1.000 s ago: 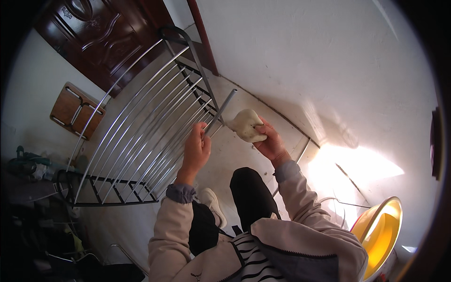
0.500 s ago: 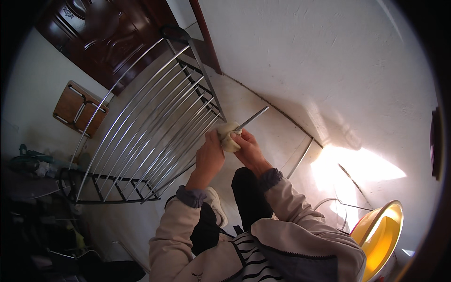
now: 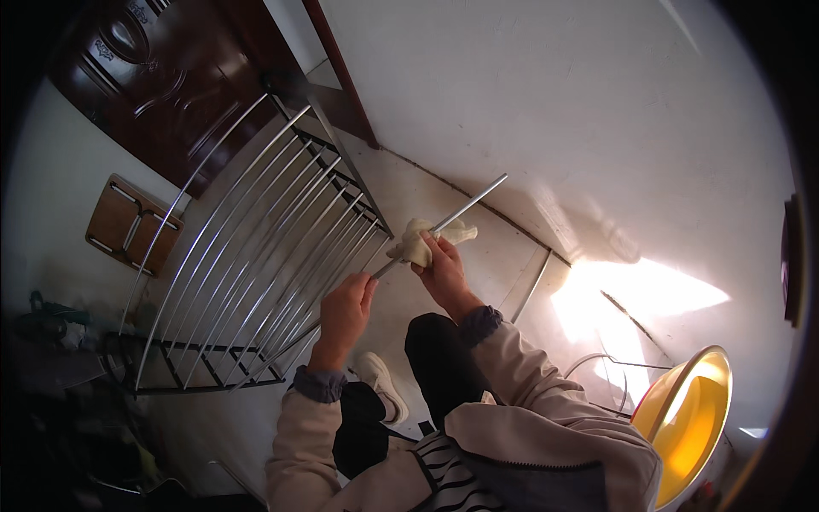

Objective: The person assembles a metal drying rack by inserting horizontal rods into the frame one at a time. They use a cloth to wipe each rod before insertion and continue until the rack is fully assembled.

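A slim silver metal tube (image 3: 472,206) slants up and to the right in front of me. My left hand (image 3: 344,309) is closed around its lower end. Farther up, my right hand (image 3: 444,271) presses a crumpled cream cloth (image 3: 416,244) around the tube, thumb on top. A loose end of the cloth sticks out to the right. Just left of my hands stands a rack (image 3: 205,390) of silver tubes between black end frames.
A yellow basin (image 3: 689,427) stands tilted at the lower right. Another metal rod (image 3: 532,286) lies near the right wall. At the left are a brown folding stool (image 3: 132,226) and a dark red door (image 3: 158,85). Dim clutter fills the lower left.
My left hand has moved down and left, away from the cloth, onto the tube's lower end. The cloth has loosened and spread, and more of the tube shows.
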A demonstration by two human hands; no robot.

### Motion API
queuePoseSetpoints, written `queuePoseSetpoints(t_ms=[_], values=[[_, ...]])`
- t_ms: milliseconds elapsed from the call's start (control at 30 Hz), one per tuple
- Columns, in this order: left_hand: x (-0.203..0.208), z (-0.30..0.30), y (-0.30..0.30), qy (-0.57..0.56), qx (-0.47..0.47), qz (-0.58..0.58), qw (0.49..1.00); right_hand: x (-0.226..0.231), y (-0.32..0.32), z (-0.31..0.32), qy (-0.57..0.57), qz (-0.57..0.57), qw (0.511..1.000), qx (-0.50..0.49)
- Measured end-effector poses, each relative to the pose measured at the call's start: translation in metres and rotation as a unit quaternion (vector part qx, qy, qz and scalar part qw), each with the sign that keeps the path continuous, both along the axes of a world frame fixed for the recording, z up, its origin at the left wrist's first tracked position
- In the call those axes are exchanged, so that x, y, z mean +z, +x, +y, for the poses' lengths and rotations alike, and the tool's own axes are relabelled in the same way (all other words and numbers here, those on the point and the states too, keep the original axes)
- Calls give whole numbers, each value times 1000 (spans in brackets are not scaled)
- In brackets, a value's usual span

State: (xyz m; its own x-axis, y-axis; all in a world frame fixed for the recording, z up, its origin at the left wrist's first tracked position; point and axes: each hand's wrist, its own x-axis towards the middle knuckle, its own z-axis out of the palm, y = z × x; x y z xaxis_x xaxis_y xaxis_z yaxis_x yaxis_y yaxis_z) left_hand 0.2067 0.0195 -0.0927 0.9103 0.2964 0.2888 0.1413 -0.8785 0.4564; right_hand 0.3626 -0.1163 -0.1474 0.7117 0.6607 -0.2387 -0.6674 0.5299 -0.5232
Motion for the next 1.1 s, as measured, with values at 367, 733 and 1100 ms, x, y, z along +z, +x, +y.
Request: queuePoseSetpoints(t_ms=[367,733,1100], values=[[28,14,-45,-22,21,56,998,0,79,-33,22,-63,993,-100],[27,11,-43,-37,0,49,998,-7,78,-24,-3,-53,994,-94],[30,42,-90,-231,15,114,966,-28,96,-26,34,-21,994,-103]])
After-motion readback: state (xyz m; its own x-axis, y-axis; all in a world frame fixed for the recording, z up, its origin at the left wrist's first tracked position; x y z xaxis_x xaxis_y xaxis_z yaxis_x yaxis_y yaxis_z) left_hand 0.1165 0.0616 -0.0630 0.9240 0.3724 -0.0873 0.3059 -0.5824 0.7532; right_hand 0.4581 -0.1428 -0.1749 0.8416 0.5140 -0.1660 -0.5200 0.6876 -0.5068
